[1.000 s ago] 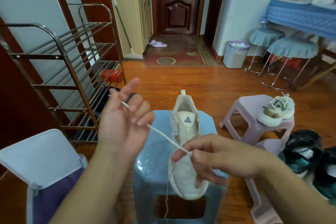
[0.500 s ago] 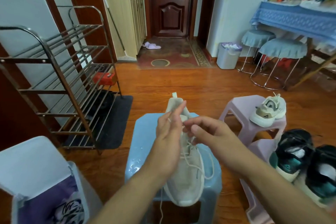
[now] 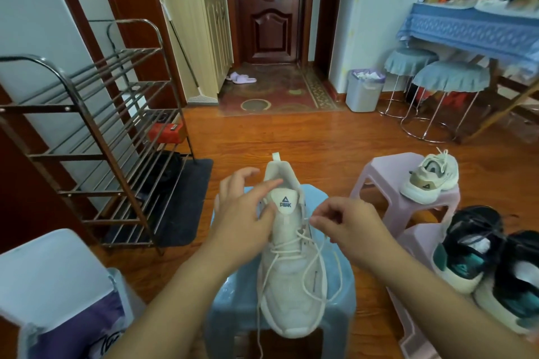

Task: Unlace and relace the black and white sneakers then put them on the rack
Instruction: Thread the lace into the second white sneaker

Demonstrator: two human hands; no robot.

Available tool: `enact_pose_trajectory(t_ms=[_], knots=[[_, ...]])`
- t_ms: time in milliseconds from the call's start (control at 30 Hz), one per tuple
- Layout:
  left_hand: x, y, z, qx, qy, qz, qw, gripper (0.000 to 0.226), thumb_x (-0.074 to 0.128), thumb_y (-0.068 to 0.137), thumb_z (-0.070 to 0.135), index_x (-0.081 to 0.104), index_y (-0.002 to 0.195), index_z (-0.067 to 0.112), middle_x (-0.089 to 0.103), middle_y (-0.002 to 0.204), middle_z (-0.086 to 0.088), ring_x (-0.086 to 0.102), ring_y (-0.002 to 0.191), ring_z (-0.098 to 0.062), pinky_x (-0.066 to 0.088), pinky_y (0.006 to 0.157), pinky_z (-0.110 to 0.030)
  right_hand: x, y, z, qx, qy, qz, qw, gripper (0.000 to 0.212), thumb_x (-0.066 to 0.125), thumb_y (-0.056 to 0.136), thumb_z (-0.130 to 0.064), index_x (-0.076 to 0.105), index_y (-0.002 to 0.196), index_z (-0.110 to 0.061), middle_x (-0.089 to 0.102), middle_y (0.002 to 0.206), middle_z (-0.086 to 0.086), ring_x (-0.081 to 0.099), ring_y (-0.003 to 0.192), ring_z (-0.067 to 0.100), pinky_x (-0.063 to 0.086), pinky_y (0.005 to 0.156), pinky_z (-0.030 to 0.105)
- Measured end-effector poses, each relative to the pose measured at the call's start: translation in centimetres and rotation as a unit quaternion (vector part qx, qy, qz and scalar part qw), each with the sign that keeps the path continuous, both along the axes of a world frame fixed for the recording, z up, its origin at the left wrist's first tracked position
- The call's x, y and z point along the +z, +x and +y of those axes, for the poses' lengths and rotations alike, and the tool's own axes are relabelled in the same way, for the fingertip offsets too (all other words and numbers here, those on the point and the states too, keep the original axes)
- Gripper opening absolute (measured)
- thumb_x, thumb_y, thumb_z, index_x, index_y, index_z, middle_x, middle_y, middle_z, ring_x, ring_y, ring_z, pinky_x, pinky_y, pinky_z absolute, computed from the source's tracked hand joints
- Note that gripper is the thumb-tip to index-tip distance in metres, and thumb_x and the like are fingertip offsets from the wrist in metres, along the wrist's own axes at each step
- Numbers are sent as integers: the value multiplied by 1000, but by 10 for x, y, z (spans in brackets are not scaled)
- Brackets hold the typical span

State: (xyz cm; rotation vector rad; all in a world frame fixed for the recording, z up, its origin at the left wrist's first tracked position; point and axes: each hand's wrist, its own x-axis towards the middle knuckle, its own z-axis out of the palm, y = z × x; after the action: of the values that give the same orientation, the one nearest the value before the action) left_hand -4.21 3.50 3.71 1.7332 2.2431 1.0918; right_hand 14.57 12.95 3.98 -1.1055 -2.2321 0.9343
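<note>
grey bin (image 3: pixel 364 93) beside two covered stools (image 3: pixel 450 79).

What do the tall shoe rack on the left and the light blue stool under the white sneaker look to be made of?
The tall shoe rack looks like metal tubing: thin round bars with a shiny chrome-like glint on the curved top rail, and duller brownish bars lower down. The light blue stool appears to be moulded plastic, smooth and glossy, with reflections on its top beside the white sneaker.

cream sneaker (image 3: pixel 291 280) on a light blue stool (image 3: pixel 233 309); lilac stool (image 3: pixel 379 178); black-and-teal sneakers (image 3: pixel 472 256); blue patterned tablecloth (image 3: pixel 472 29).
</note>
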Motion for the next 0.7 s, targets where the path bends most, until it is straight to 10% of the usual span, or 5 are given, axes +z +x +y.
enact_pose_trajectory(t_ms=[167, 300, 533, 700], knots=[[-10, -7, 15, -11, -42, 74, 996, 33, 54, 102, 39, 58, 134, 44, 35, 147, 15, 20, 138, -9, 15, 104, -26, -13, -17, -10, 0, 204, -16, 979, 9, 77, 85, -21, 73, 83, -28, 56, 76, -15, 54, 73, 5, 46, 67, 25], [-15, -12, 16, -17, -28, -49, 998, 26, 62, 98, 27, 63, 121, 39, 47, 126, 21, 38, 121, -1, 31, 100, -21, -27, -31, -16, -36, 280, -31, 959, 11, 84, 76, -17, 75, 78, -22, 43, 80, -12, 44, 79, 11, 33, 67, 20], [-17, -9, 18, -27, 10, -155, 987, 29, 65, 95, 17, 62, 118, 35, 53, 121, 20, 52, 113, 3, 50, 100, -32, -32, -41, -25, -92, 86, 25, 992, 8, 77, 87, -26, 74, 84, -33, 47, 86, -16, 44, 90, 2, 32, 74, 10], [-18, -8, 3, -62, -21, -39, 997, 13, 64, 92, 20, 56, 94, 30, 42, 131, 18, 51, 108, 0, 52, 86, -31, -32, -48, -26, -115, -27, 116, 986, 32, 82, 82, -21, 66, 70, -46, 57, 91, -8, 55, 92, 5, 38, 80, 12]])
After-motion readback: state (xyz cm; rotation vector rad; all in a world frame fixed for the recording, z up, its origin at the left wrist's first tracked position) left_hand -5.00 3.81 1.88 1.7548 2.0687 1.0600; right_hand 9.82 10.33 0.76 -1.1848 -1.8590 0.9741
